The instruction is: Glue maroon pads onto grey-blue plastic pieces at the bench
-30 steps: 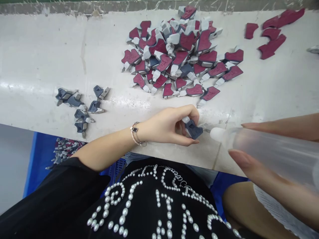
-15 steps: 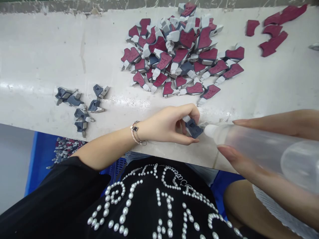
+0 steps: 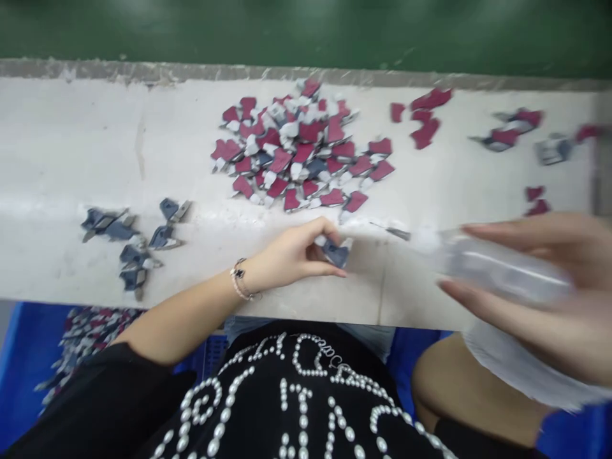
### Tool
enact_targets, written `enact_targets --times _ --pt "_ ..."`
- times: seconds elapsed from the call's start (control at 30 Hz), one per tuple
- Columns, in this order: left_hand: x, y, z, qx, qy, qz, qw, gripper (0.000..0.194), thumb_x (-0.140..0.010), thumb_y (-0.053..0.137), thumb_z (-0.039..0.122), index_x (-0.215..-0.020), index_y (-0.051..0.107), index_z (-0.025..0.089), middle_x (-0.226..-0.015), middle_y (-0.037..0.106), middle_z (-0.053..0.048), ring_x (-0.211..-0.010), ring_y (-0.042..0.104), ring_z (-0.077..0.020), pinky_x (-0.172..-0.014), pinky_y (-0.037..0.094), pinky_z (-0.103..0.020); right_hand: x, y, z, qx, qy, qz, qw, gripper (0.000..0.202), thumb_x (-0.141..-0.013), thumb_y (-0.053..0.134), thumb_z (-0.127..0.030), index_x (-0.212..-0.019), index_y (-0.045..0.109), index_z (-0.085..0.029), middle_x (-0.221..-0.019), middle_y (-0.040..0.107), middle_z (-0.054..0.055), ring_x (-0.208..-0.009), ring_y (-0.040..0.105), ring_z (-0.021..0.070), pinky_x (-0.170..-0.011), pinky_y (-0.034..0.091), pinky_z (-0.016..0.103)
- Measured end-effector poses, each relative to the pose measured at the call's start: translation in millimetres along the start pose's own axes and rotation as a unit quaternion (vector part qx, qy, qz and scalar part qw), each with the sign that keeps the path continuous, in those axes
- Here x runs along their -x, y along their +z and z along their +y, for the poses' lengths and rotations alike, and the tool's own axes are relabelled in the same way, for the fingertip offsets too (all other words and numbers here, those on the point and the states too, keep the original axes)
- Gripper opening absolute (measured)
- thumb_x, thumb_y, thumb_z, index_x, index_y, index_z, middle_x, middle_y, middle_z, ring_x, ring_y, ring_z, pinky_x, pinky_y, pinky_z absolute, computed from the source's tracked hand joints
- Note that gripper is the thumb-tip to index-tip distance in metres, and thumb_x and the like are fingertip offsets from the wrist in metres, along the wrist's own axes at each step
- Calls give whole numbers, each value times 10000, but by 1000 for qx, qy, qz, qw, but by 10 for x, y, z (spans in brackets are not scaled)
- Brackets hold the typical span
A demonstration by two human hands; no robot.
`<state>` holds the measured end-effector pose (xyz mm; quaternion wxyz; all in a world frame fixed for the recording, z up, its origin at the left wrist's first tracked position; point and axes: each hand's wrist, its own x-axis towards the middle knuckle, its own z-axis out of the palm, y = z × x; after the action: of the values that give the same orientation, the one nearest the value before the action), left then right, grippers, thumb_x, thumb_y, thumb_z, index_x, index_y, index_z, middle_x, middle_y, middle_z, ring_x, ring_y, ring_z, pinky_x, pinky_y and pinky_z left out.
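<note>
My left hand (image 3: 289, 255) grips a small blue-grey plastic part (image 3: 337, 254) between thumb and fingers, over the table's near side. A translucent squeeze bottle (image 3: 507, 264) lies sideways in my right hand (image 3: 586, 274), blurred by motion. Its white nozzle points left, apart from the part. Between the two hands a thin pointed tool (image 3: 398, 234) rests on the table. Beyond my left hand is a heap of maroon, white and blue-grey parts (image 3: 303, 153). Several similar parts without maroon faces (image 3: 132, 256) sit to the left.
Loose maroon pieces (image 3: 425, 134) lie right of the heap, with assembled parts (image 3: 502, 139) farther right. The white table (image 3: 62, 166) has a grey strip along its back. Below its left edge, a blue bin (image 3: 19, 363) holds many parts.
The bottle's nozzle has moved from beside the blue-grey part away to the right. My left hand still holds the part. The camera view has shifted, showing more of the table's back and right.
</note>
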<state>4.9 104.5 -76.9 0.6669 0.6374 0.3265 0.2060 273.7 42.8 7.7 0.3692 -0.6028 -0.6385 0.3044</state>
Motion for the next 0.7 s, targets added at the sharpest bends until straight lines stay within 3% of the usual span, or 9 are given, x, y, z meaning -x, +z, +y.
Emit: enact_targets --times 0.07,0.13,0.23,0.37,0.5,0.57,0.7 --pt "7 -2 -5 -10 -15 8 1000 379 -801 820 312 -1048 551 211 -1051 659 -26 -813 705 -123 -719 625 -252 -84 102 39 -64 -7 -13 998 366 -734 868 -232 -996 626 -315 -984 725 6 -979 712 236 -830 594 403" --pt "11 -3 -11 -22 -24 3 999 372 -815 809 331 -1051 544 218 -1053 669 -22 -817 713 -125 -731 625 -259 -178 247 143 -117 13 -42 992 384 -793 816 -222 -1067 562 -310 -1079 739 3 -1072 700 238 -912 582 427" --pt "15 1 -9 -49 -29 -10 998 357 -819 805 347 -1021 542 216 -1002 693 -12 -790 723 -130 -726 624 -269 -299 476 324 -79 24 -54 995 378 -819 789 -289 -1140 589 -278 -1190 720 35 -1160 665 252 -1019 530 460" --pt "16 13 18 -74 -24 -7 997 358 -806 812 353 -992 541 210 -951 730 -15 -758 743 -146 -700 633 -280 -297 563 424 -38 34 -89 995 400 -794 802 -394 -1130 635 -258 -1196 725 40 -1096 695 239 -947 581 409" --pt "18 20 42 -88 -12 -4 996 368 -786 830 365 -965 547 212 -923 749 -20 -776 760 -167 -692 645 -287 -88 139 580 74 89 -36 993 495 -848 725 -481 -1254 611 -221 -1238 698 104 -1078 680 269 -947 558 480" --pt "20 23 48 -96 -6 -2 995 365 -784 831 372 -955 551 211 -914 752 -19 -783 762 -169 -693 647 -285 0 -173 766 149 135 22 979 405 -883 648 -478 -1161 639 -184 -1101 715 150 -946 686 299 -839 558 532" --pt "17 30 41 -112 14 8 994 373 -779 833 390 -955 560 206 -888 751 -14 -748 753 -160 -675 650 -281 14 -616 1161 228 159 -5 961 304 -770 697 -443 -958 697 -203 -881 731 120 -752 666 298 -679 542 496"
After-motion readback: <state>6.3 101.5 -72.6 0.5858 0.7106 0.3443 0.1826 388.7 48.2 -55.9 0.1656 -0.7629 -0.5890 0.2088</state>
